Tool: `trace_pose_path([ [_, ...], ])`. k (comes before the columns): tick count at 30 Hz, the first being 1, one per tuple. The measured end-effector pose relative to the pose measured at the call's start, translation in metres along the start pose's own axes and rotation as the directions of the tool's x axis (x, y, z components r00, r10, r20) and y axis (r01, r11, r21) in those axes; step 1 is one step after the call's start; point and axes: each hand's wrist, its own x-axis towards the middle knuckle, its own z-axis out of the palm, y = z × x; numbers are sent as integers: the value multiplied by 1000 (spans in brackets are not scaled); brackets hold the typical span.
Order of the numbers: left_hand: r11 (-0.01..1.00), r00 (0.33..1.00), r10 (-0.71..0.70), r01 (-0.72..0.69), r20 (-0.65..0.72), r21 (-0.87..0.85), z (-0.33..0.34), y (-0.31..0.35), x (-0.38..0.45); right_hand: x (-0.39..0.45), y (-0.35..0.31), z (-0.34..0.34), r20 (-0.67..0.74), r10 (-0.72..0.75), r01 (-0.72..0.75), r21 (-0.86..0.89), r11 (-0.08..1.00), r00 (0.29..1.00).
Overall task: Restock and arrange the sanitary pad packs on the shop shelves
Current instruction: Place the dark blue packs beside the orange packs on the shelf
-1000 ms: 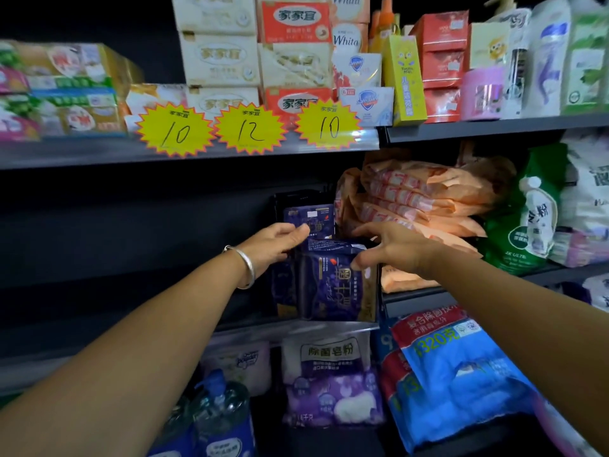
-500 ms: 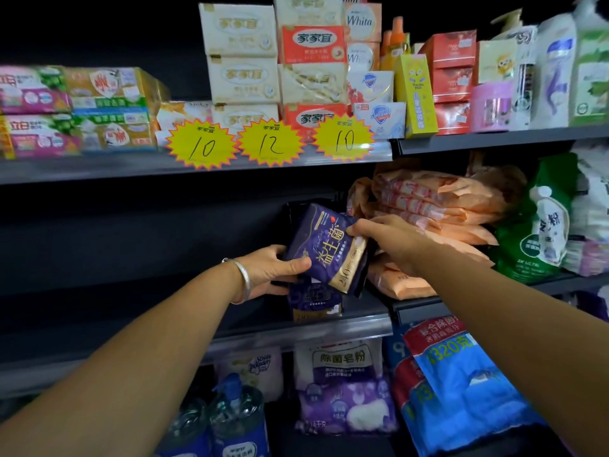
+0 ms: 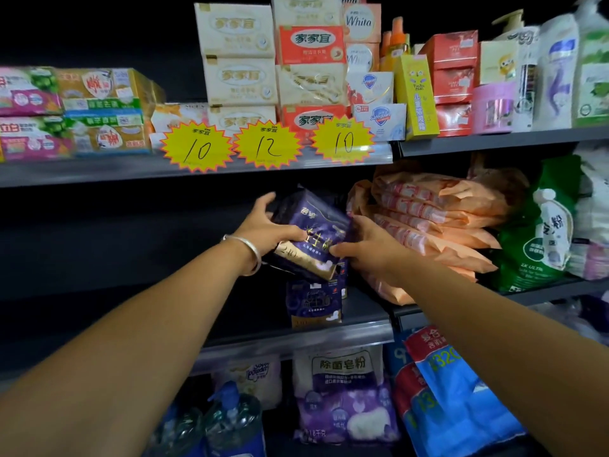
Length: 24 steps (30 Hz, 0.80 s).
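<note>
Both hands, left hand (image 3: pixel 263 230) and right hand (image 3: pixel 365 249), are gripping a purple pad pack (image 3: pixel 313 232), tilted above another pack (image 3: pixel 314 305) just below them; restocking looks barely begun.

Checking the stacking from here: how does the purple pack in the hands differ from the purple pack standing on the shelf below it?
The held purple pack is tilted and off the shelf, gripped by the left hand and right hand; the standing purple pack is upright and untouched. The held one is better lit. Both share the dark purple wrapper with gold trim.
</note>
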Motion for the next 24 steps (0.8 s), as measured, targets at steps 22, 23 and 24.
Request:
trace_pose_path([
  [22, 813, 985, 30, -123, 170, 569, -4, -28, 39, 58, 14, -5, -10, -87, 82, -249, 965, 996],
  [23, 825, 988, 3, -88, 152, 559, -5, -37, 38, 62, 17, -2, -14, -57, 50, -312, 949, 998],
  [24, 833, 989, -23, -61, 144, 551, -7, -45, 36, 64, 21, 0, -24, -30, 20, -346, 938, 999],
])
